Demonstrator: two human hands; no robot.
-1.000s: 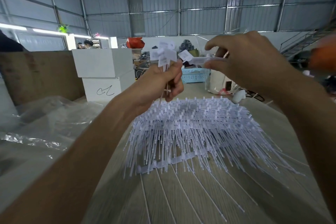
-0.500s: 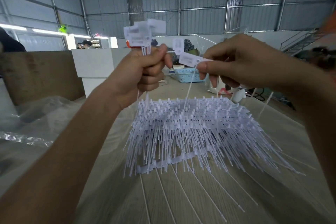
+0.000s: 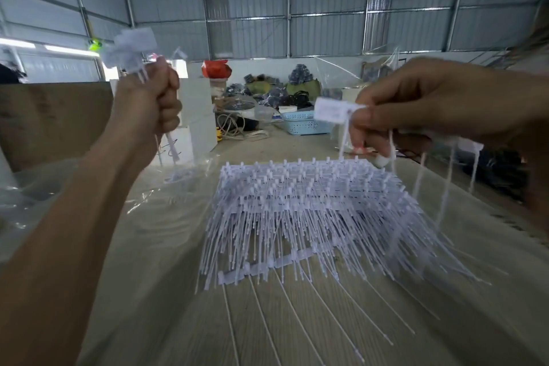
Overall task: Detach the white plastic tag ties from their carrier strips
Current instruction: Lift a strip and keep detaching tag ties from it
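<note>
The left hand (image 3: 148, 104) clenched a bundle of detached tag ties (image 3: 130, 47), flags above the fist. The right hand (image 3: 416, 107) pinched one tag tie (image 3: 331, 110) above the stacked carrier strips (image 3: 309, 202) mid-table (image 3: 178, 321).

pile of tag ties on carrier strips (image 3: 312, 211) on table (image 3: 148, 291), centre | plastic sheet (image 3: 44, 187) left | basket (image 3: 303, 123) behind pile | white boxes (image 3: 196, 116) back left
</note>
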